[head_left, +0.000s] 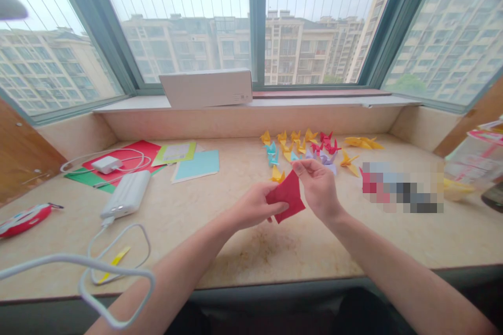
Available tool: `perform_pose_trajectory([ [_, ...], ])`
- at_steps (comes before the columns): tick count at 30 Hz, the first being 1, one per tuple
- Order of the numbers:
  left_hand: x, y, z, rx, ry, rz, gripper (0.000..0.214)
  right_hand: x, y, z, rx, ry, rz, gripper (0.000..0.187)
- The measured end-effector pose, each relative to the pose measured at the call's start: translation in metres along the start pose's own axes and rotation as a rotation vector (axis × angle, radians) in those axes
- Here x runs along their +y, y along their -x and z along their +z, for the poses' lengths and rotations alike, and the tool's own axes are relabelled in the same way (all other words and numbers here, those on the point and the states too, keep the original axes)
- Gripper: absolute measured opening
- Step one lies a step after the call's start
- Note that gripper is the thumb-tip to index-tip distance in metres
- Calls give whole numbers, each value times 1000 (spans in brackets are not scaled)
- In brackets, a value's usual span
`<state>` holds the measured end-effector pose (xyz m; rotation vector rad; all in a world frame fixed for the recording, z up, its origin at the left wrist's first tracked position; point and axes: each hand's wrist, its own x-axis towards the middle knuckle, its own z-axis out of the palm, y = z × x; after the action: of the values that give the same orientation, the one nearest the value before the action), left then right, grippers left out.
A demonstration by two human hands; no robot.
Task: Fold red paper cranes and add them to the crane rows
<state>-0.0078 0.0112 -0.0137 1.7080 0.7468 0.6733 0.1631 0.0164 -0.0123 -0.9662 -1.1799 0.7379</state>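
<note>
A folded piece of red paper (290, 196) is held up over the near middle of the counter, between both hands. My left hand (264, 203) grips its left side, the thumb lying flat across the front. At the paper's top corner, my right hand (320, 186) pinches the edge between thumb and fingers. Just behind the hands stand several folded paper cranes: yellow ones (297, 138), red ones (327, 142), blue ones (272, 153) and pale purple ones (327, 159). My right hand hides part of this group.
On the left lie red paper sheets (135, 153), blue sheets (198, 166), a white power bank (128, 193) with a cable, a charger (107, 164) and a red-and-white object (25, 221). A white box (206, 89) rests on the sill. A clear plastic container (475, 154) stands far right.
</note>
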Motion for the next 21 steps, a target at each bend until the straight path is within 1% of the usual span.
perform_pose_trajectory([
  [1, 0, -1, 0, 17, 18, 1, 24, 0, -1, -1, 5, -20, 15, 38],
  [2, -1, -2, -1, 40, 36, 3, 24, -1, -3, -2, -17, -41, 37, 40],
  [3, -1, -2, -2, 65, 53, 5, 24, -1, -4, -4, -69, -60, 65, 45],
  [5, -1, -4, -5, 123, 82, 10, 24, -2, -5, -5, -245, -81, 128, 56],
  [6, 0, -4, -6, 155, 93, 15, 23, -2, -5, -6, -340, -81, 153, 57],
  [7, 0, -5, -8, 185, 104, 20, 22, -1, -5, -6, -417, -75, 166, 54],
  [8, 0, -5, -9, 216, 113, 28, 21, 0, -4, -5, -463, -65, 167, 49],
  [9, 0, -5, -10, 245, 120, 38, 22, 1, -3, -5, -482, -54, 162, 43],
  [10, 0, -5, -10, 272, 126, 49, 23, 2, -3, -5, -474, -46, 152, 39],
  [12, 1, -5, -8, 317, 149, 75, 33, 5, -3, -4, -415, -32, 137, 35],
  [14, 2, -5, -6, 346, 207, 112, 47, 8, -4, -4, -351, -28, 130, 35],
  [16, 4, -4, -4, 357, 267, 151, 55, 10, -6, -4, -305, -48, 130, 36],
  [18, 7, -3, -3, 349, 282, 184, 52, 12, -8, -5, -279, -81, 140, 39],
  [21, 9, -2, -4, 304, 235, 215, 42, 11, -9, -6, -257, -119, 156, 45],
])
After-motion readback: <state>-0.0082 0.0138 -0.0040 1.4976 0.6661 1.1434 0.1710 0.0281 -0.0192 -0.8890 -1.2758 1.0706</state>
